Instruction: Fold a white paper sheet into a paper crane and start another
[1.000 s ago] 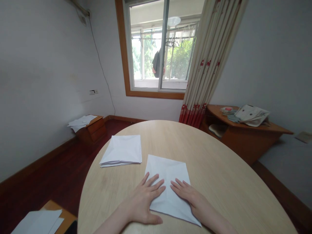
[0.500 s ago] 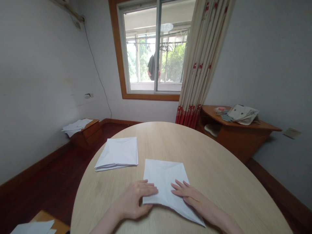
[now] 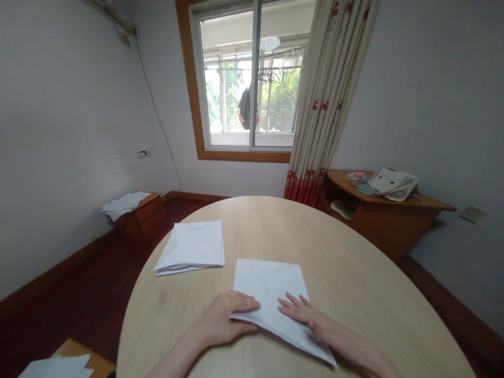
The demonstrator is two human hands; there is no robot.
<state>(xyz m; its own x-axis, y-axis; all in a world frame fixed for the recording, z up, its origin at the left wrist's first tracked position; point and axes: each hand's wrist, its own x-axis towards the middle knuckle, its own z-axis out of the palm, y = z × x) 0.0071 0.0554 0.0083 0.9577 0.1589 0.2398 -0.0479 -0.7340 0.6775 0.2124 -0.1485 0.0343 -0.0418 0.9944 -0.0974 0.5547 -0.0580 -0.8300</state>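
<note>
Left hand [image 3: 225, 317] — and right hand [image 3: 309, 317] — partly hide the white paper [image 3: 271, 283].

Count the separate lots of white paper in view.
4: the paper at the left hand and right hand; the stack on the table; drawer-top papers at left; corner papers at bottom left. Some sheets within lots may be hidden.

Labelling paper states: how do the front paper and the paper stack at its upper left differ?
Pose: the front paper has its near-left edge bent up; the paper stack lies on the table.
Contact: the left grip takes the front paper's edge and the right grip rests on top; neither touches the paper stack.
Edges: the paper stack shows several layers in front; the front paper shows none clearly.
Shared: both white.
</note>
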